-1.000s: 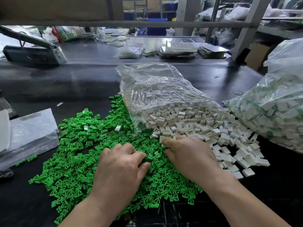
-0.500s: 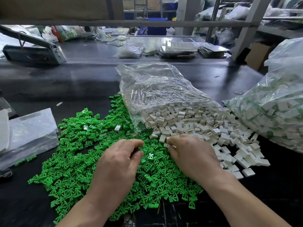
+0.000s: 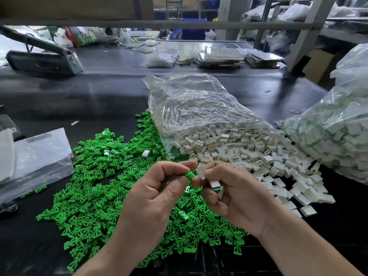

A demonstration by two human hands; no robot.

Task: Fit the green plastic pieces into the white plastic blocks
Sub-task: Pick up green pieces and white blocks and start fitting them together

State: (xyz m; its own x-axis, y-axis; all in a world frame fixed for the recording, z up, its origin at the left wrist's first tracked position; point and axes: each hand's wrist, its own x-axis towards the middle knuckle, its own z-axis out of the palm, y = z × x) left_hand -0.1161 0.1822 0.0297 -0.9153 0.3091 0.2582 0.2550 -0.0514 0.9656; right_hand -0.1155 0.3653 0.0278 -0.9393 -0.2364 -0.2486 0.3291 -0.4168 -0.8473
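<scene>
Green piece point(image 3: 190, 174) pinched by left hand point(image 3: 157, 194) fingers point(image 3: 179, 166), white block point(image 3: 201, 170) pinched by right hand point(image 3: 239, 196), edges close

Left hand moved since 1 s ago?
Yes. The left hand has lifted off the green pile, toward the clear bag, pinching a green piece.

desk point(image 3: 103, 96): dark, glossy | clear plastic bag point(image 3: 39, 156): flat, at left | blue crate point(image 3: 193, 30): far back | cardboard box point(image 3: 318, 64): right rear | stacked trays point(image 3: 221, 56): desk's far side

A factory workshop: heaped green plastic pieces point(image 3: 95, 196), bagged white plastic blocks point(image 3: 239, 144) on a workbench point(image 3: 99, 96), metal racking point(image 3: 311, 26) behind.
</scene>
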